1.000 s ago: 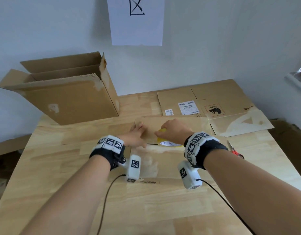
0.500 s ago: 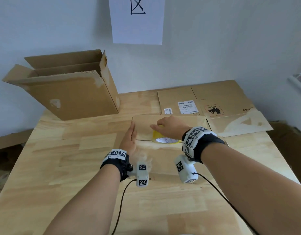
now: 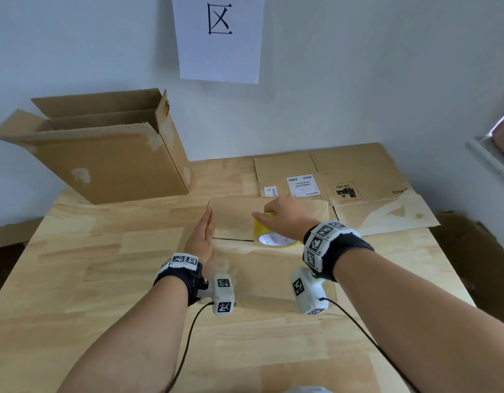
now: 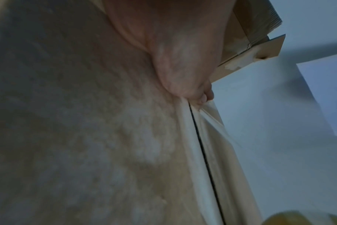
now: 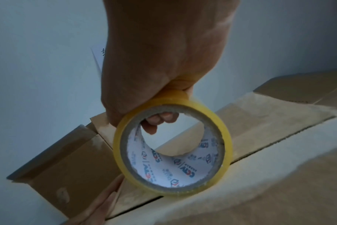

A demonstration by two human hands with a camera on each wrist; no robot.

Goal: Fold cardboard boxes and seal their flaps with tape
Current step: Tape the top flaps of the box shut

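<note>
A person's two forearms reach over a closed cardboard box [image 3: 262,268] lying on a wooden table [image 3: 74,279] at the centre of the head view. Its two top flaps are folded shut and meet along a dark seam [image 3: 233,239] running from 9 o'clock to 3 o'clock. The right hand [image 3: 284,219] has its fingers curled through and around a yellow roll of packing tape [image 3: 273,238], which stands on edge on the seam, just right of centre. The left hand [image 3: 201,239] stands edge-on with straight fingers at the box's left end, at 9 o'clock from the roll; the left wrist view suggests it is pressing down the start of a pale tape strip [image 4: 208,137] over the seam, though that view is dim and blurred.

Judged from this, the folding of this box is done and sealing has only begun: most of the seam toward 3 o'clock is still bare, and the strip has yet to be drawn across, cut and smoothed.

An open, unsealed cardboard box [image 3: 108,154] lies tipped at 10 o'clock. Flattened cardboard [image 3: 358,171] with shipping labels waits at 1 o'clock, not yet folded
</note>
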